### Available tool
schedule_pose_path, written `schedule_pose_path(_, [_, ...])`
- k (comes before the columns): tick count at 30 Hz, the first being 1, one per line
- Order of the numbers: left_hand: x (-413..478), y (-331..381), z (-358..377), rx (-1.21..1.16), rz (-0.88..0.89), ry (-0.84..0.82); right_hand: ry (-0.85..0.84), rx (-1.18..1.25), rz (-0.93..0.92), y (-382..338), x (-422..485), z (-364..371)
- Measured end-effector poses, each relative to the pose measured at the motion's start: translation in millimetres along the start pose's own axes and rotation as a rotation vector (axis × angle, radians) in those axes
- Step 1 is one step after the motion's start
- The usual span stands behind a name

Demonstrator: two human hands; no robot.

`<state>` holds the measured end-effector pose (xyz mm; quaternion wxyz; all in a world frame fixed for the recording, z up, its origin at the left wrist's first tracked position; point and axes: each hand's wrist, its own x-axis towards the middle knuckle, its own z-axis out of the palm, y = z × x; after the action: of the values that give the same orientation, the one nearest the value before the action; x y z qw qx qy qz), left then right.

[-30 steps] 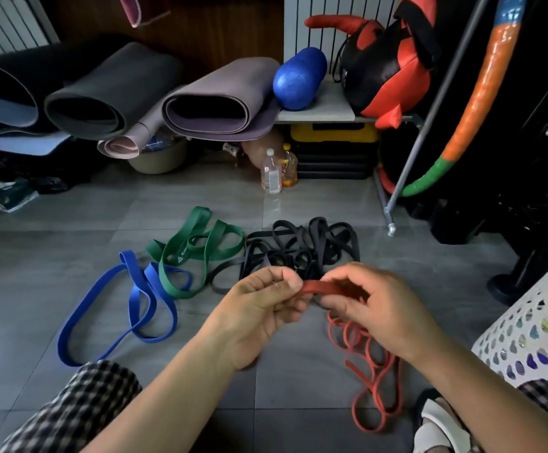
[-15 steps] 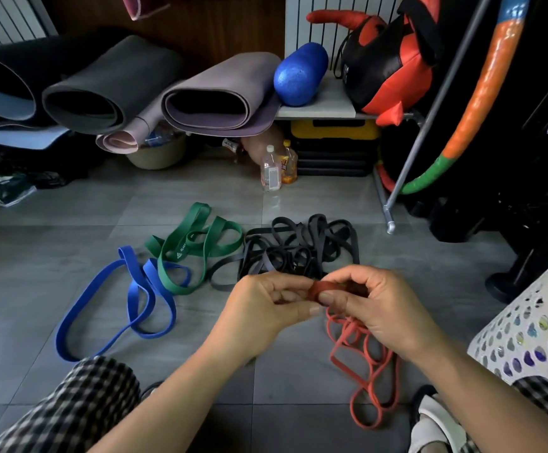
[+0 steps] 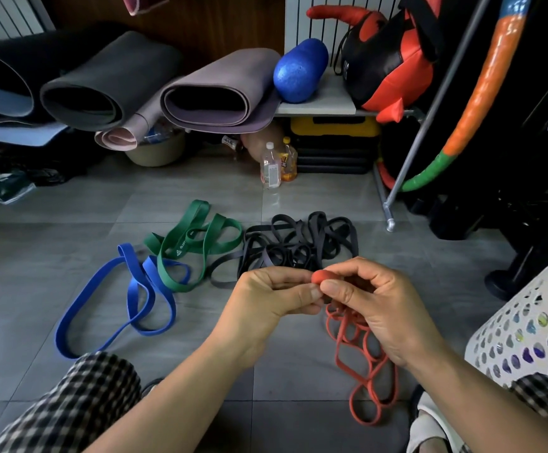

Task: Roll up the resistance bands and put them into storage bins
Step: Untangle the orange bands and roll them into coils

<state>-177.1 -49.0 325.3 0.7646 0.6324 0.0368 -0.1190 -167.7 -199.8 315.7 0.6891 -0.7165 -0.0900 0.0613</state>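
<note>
A thin red resistance band [image 3: 362, 380] trails in loops on the grey tile floor, and its upper end is wound into a small tight roll between my hands. My left hand [image 3: 266, 299] and my right hand [image 3: 370, 299] both pinch that roll with thumb and fingertips above the floor. A blue band [image 3: 132, 299] lies loose at the left, a green band [image 3: 194, 243] beside it, and a tangle of black bands [image 3: 298, 246] sits just beyond my hands. A white perforated basket [image 3: 534, 322] stands at the right edge.
Rolled mats [image 3: 213, 93] and a blue foam roller [image 3: 298, 70] lie along the back. Two bottles [image 3: 277, 165] stand on the floor behind the bands. A metal rack leg [image 3: 390, 220] and dark equipment fill the right. My checked trouser knees sit at the bottom corners.
The flat red end between my fingers has been wound into a small roll. The trailing loops have drawn slightly up toward my hands.
</note>
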Motion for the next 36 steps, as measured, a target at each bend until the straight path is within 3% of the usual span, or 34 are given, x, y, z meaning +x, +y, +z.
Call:
schedule_pose_path(9, [5.2,-5.2,-0.9,-0.279,0.000,0.030,0.030,0.041,0.053,-3.9,0.5,-4.9])
schedule_pose_path(16, [4.2,-6.1,3.4,-0.368,0.006,0.004,0.063,0.136,0.068,1.1,-2.9,5.4])
schedule_pose_path(20, [8.0,-13.5,0.2,-0.355,0.045,-0.040,0.044,-0.030,0.008,0.1,-2.8,2.9])
schedule_pose_path(22, [8.7,-12.8,-3.7,-0.258,0.051,-0.060,0.001,-0.164,-0.035,-1.3,-1.3,-3.0])
schedule_pose_path(27, [10.8,-5.0,-8.6,0.301,0.143,-0.096,-0.048,-0.652,-0.158,3.5,3.7,-11.0])
schedule_pose_path(29, [9.8,-3.4,-6.2,0.214,0.155,-0.056,-0.039,-0.521,-0.139,0.7,2.2,-10.0])
schedule_pose_path(32, [9.1,-5.5,2.3,-0.056,0.165,0.034,0.049,-0.122,-0.058,-2.7,-0.3,-2.3])
schedule_pose_path(36, [8.4,-9.9,15.2,-0.310,0.155,0.081,0.225,0.079,-0.047,1.2,-1.2,10.7])
